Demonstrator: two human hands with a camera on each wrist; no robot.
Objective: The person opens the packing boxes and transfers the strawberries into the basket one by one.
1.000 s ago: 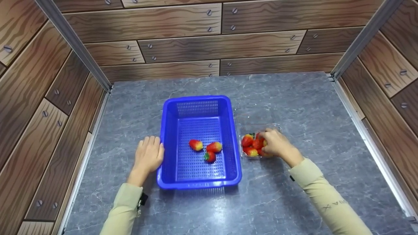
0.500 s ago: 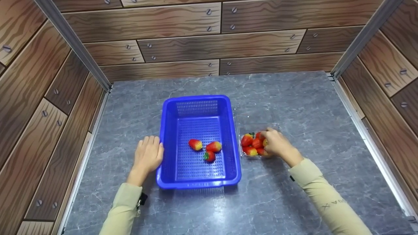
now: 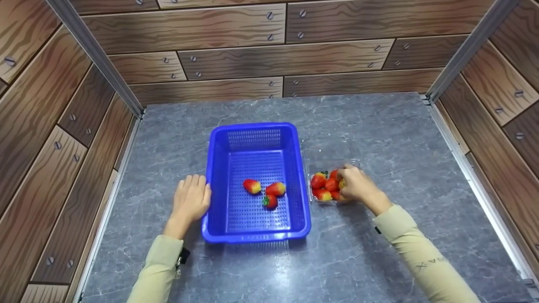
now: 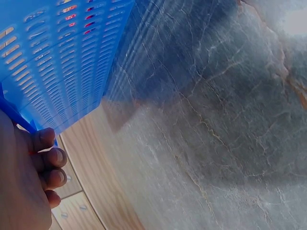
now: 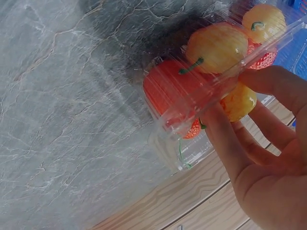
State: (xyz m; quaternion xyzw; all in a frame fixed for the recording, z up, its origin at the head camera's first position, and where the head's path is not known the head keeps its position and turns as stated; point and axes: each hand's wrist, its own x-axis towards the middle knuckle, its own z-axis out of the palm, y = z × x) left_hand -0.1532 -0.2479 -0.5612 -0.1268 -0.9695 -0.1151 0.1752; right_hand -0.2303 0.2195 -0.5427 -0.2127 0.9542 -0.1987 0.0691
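My left hand (image 3: 193,198) holds the left rim of a blue plastic basket (image 3: 257,241); in the left wrist view its fingers (image 4: 50,165) curl at the basket's edge. Inside the basket lie three red strawberries, one (image 3: 252,186) at the left, one (image 3: 276,189) at the right, and one with green leaves (image 3: 270,202) below. My right hand (image 3: 357,184) reaches into a clear plastic box (image 5: 180,155) of several strawberries. In the right wrist view, thumb and fingers stand around a red-and-yellow strawberry (image 5: 240,102), partly hidden by the hand.
The box stands just right of the basket, its see-through lid (image 3: 326,147) lying back behind it. Both are on a grey marbled table (image 3: 379,126). Wood-patterned walls (image 3: 236,63) enclose the back and both sides.
Almost nothing has moved. The right hand stays in the box with a very slight shift of its fingers; the left hand and the basket keep their places.
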